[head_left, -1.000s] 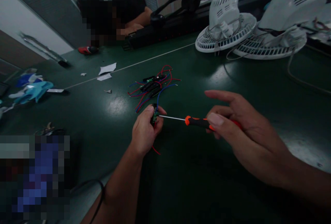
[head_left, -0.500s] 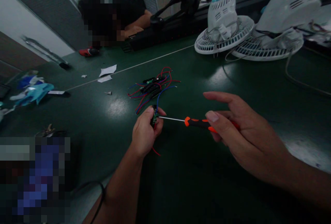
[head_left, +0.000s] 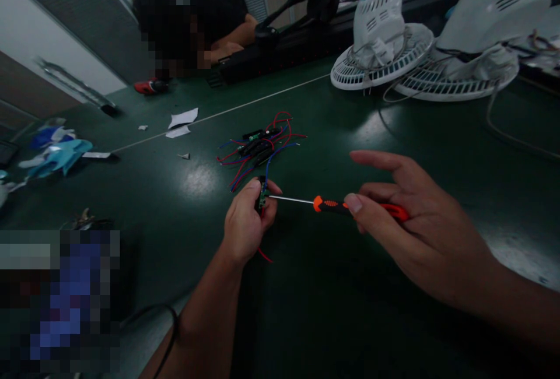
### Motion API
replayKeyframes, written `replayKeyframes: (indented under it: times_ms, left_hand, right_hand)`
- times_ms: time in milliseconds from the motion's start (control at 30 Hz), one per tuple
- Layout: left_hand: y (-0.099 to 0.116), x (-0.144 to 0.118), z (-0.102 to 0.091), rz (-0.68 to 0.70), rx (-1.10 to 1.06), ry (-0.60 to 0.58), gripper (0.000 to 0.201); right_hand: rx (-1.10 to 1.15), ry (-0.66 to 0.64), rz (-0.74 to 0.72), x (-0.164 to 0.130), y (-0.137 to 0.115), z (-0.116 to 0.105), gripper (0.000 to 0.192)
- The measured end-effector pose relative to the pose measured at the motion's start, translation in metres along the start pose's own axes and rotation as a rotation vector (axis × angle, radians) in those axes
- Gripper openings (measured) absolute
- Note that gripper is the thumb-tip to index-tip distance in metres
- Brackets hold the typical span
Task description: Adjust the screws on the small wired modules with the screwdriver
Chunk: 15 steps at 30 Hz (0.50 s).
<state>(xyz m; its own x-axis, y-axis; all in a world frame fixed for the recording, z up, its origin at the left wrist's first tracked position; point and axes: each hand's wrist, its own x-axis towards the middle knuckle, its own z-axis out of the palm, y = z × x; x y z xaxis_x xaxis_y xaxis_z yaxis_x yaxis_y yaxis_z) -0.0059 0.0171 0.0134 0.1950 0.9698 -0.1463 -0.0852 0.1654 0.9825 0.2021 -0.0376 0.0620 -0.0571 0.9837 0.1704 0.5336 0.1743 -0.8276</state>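
My left hand [head_left: 245, 220] is closed around a small green circuit board [head_left: 262, 193] with a black part, a blue wire running up from it and a red wire hanging below. In my right hand [head_left: 406, 221] is a screwdriver [head_left: 335, 205] with an orange and black handle, gripped between thumb and fingers while the index finger stretches out. The screwdriver's thin metal tip meets the edge of the board; whether it sits in a screw is too small to tell. Just beyond lies a pile of similar black modules [head_left: 258, 148] with red and blue wires.
Two white fans [head_left: 380, 35] lie face down at the back right, their cables trailing on the green table [head_left: 332, 309]. White paper scraps [head_left: 184, 118], a red tool [head_left: 151, 86] and blue plastic wrapping [head_left: 65, 156] are at the left. Another person [head_left: 196, 29] leans over the far side.
My right hand's grip on the screwdriver handle has shifted slightly, with the thumb a little further left and more of the orange rear end showing. The left hand and board stay put.
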Motion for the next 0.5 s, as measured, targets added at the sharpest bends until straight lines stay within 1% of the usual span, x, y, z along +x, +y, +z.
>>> replayKeyframes:
  times_ms: [133,200,367,500]
  left_hand:
    - [-0.0003,0.0001,-0.0007,0.004,0.006,0.002,0.034]
    - [-0.0004,-0.0001,-0.0008,0.004,0.011,0.006,0.034]
    - [-0.0012,0.0,-0.0006,0.007,0.032,0.005,0.035]
    - [-0.0034,0.0007,-0.0013,0.008,0.043,0.024,0.036]
  right_hand:
    - [-0.017,-0.005,0.023,0.0001,-0.0032,-0.0016,0.044]
    - [-0.007,0.019,0.038,-0.0002,-0.0049,-0.0018,0.044]
    - [0.099,0.077,0.066,-0.0024,-0.005,0.0003,0.043]
    - [0.176,0.036,0.104,-0.0044,-0.001,0.0015,0.04]
